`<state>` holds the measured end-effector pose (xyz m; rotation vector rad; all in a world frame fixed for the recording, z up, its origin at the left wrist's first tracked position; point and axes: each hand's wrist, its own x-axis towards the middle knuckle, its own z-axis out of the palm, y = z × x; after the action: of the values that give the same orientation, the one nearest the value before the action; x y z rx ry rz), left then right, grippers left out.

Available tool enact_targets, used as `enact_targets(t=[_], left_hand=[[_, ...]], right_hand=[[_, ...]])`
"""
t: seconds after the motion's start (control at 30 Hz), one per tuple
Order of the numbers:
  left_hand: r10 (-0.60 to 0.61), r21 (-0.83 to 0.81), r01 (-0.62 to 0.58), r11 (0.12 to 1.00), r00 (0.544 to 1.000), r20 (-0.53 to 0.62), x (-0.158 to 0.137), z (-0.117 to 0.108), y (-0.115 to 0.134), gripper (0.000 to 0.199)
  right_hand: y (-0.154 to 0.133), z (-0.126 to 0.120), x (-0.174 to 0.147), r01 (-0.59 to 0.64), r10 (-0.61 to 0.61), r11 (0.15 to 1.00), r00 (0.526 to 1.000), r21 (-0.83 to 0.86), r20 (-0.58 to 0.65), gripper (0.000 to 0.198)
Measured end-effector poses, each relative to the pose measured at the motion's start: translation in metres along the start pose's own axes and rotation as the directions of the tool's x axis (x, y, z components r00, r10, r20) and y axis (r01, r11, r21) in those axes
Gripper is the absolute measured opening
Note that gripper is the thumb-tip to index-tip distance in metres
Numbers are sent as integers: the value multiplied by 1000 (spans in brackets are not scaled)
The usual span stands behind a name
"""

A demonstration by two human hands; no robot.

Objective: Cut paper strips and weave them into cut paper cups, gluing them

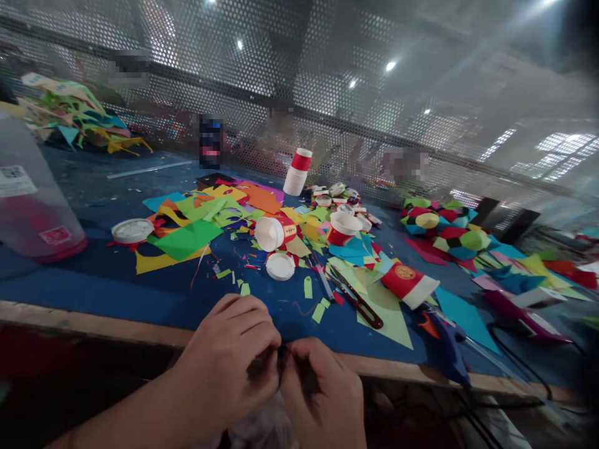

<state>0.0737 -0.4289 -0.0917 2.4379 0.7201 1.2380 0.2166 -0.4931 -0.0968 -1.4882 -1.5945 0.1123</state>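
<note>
Head view: left hand (pixel 236 355) and right hand (pixel 325 390) pinch together, fingers curled nearly closed on a small dark piece (pixel 282 350). It sits between the fingertips, near the blue table (pixel 140 290); mostly hidden, so can't tell long axis or pointing direction.

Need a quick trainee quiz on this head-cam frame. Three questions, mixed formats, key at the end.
1. True or false: the left hand and the right hand are held close together.

2. What colour is the trigger on the glue gun?
a) green
b) orange
c) white

3. Fill in the blank: the hand nearer the glue gun is the person's ____ hand.

Key:
1. True
2. b
3. right
</note>
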Motion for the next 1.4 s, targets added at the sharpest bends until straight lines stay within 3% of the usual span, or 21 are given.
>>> enact_targets(t=[0.27,0.47,0.63,0.7,0.8,0.9,0.97,1.2,1.4], left_hand=[[74,49,-70,996,994,-75,11,4,-6,14],[187,322,-150,935,978,-88,13,4,-3,21],[252,452,-188,872,964,-84,16,4,-2,22],[235,428,-171,888,967,-101,17,1,-4,19],[93,210,-65,975,988,-124,18,-7,-11,16],[-3,-16,2,1000,999,-51,16,-13,-15,15],[-1,-58,0,998,1000,-23,14,-13,-16,14],[4,38,-3,999,1000,-30,19,-4,-13,14],[177,296,-150,943,982,-68,23,-1,-5,18]], right_hand=[[6,2,6,-55,56,998,998,-5,18,23],[5,4,11,-139,139,989,990,57,-3,25],[4,5,12,-233,233,964,972,129,15,24],[4,4,13,-272,273,949,962,159,18,23],[5,1,14,-331,330,918,943,218,41,24],[4,-1,14,-363,358,892,931,269,70,25],[5,-1,14,-362,356,888,932,283,72,24],[7,5,11,-342,333,893,939,293,83,24],[4,3,13,-349,342,903,937,250,70,26]])
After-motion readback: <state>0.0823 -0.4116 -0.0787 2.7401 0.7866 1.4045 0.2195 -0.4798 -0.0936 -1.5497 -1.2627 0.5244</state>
